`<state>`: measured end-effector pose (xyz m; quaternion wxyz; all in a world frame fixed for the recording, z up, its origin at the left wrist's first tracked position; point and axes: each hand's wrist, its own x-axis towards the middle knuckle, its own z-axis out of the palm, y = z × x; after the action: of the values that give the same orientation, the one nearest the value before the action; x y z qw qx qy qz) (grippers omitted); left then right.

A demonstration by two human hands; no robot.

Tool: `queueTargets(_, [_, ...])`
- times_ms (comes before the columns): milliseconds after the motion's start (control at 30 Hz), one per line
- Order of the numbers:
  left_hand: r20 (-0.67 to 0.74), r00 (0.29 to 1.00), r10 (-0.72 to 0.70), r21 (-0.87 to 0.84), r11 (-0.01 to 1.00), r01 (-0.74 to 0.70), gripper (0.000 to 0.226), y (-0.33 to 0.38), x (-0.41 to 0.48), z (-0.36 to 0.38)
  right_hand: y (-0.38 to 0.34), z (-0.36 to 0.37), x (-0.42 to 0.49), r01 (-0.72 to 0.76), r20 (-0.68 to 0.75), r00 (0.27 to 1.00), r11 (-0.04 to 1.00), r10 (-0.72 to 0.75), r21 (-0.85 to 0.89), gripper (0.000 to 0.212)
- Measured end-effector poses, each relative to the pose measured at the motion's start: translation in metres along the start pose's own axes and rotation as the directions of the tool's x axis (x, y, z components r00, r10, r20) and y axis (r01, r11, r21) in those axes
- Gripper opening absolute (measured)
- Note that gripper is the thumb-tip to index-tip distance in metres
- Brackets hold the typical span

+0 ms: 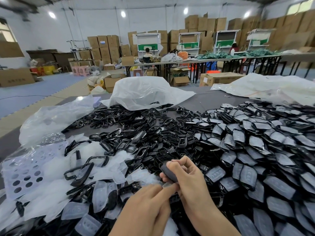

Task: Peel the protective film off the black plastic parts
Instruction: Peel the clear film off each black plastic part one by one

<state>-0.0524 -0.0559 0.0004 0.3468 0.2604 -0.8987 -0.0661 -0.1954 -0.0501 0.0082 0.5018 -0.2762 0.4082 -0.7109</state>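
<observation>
Part (pixel 169 173) is being gripped between the thumb and curled fingers of the right hand (pixel 189 178), just above the pile (pixel 255 142) on the table (pixel 204 101). Film (pixel 166 184) at its lower edge is being pinched by the left hand (pixel 150 201), just below the right hand.

A big factory workroom — brown cardboard boxes (pixel 202 23) are stacked high at the back, long tables (pixel 187 62) stand in a row, and heaps of black plastic parts (pixel 255 142) cover the worktop (pixel 204 101).
</observation>
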Motion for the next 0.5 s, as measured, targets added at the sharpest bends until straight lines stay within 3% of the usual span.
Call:
queueTargets(100, [-0.085, 0.995, -0.059, -0.037, 0.998, 0.056, 0.037, 0.0, -0.002, -0.001, -0.001, 0.001, 0.0, -0.018, 0.016, 1.0, 1.0, 0.018, 0.02, 0.044])
queueTargets(233, [-0.219, 0.901, -0.373, -0.323, 0.9, 0.294, 0.025, -0.002, 0.0, -0.008, -0.001, 0.002, 0.0, -0.043, 0.055, 0.997, 0.998, 0.045, -0.041, 0.04])
queueTargets(367, [-0.093, 0.822, -0.561, -0.574, 0.705, 0.416, 0.029, -0.006, 0.007, -0.012, 0.004, 0.007, -0.005, 0.009, 0.224, 0.974, 0.991, 0.022, -0.137, 0.011])
queueTargets(500, [-0.061, 0.806, -0.589, -0.7, 0.601, 0.385, 0.031, -0.003, 0.009, -0.016, 0.006, 0.007, -0.007, 0.013, 0.275, 0.961, 0.989, 0.028, -0.148, 0.025])
